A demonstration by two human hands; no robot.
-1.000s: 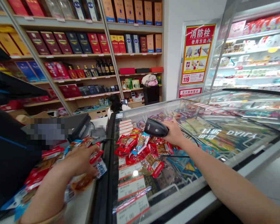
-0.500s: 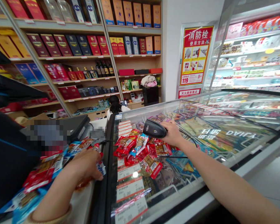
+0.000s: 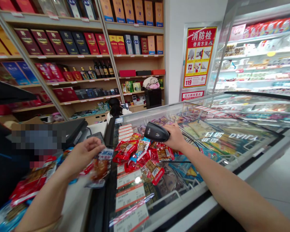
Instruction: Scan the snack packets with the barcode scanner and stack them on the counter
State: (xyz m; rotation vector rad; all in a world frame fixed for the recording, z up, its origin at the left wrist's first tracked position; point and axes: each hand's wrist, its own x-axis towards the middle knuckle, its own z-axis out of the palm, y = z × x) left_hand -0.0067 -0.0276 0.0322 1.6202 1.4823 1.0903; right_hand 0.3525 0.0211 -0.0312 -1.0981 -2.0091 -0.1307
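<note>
Between the thumb and fingers of my left hand (image 3: 88,153) hangs a clear snack packet (image 3: 99,169) with brown food inside, its top edge pinched. It is over the gap between the counter and the freezer edge. My right hand (image 3: 175,135) is wrapped round the handle of a black barcode scanner (image 3: 156,131), whose head points left above the freezer glass. Below the scanner lies a heap of red snack packets (image 3: 128,150), with a blue-and-white one among them. More red and blue packets (image 3: 26,185) lie on the counter by my left forearm.
A glass-topped freezer (image 3: 200,129) with price labels (image 3: 130,198) runs to the right. At left a dark monitor (image 3: 4,154) stands over the counter (image 3: 74,206). Behind, a person (image 3: 116,109) sits low before shelves of boxed bottles (image 3: 67,42).
My left hand has risen off the counter packets, lifting one clear packet in a pinch. The scanner stays in my right hand. The whole view has shifted slightly.
</note>
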